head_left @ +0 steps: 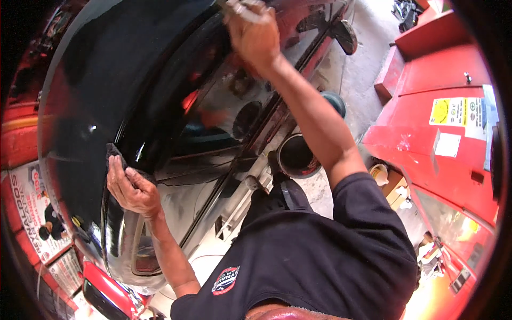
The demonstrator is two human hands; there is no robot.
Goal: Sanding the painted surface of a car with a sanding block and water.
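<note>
A glossy black car (154, 69) fills the left and middle of the view, its roof and side windows under my arms. My left hand (133, 186) rests at the roof's edge, near a dark trim line. Its fingers press on a small dark pad (111, 151), which may be a sponge or a folded cloth. Farther off, at the top of the view, my right hand (253, 34) lies over the car with its fingers curled. Those fingertips are blurred and cut by the frame edge, so what they hold, if anything, cannot be made out.
A round black bucket (298, 154) stands on the floor by my feet. Beyond it are a teal round object (334, 102) and the car's side mirror (345, 37). Red cabinets (437, 64) line the right. A red car (104, 290) is at lower left.
</note>
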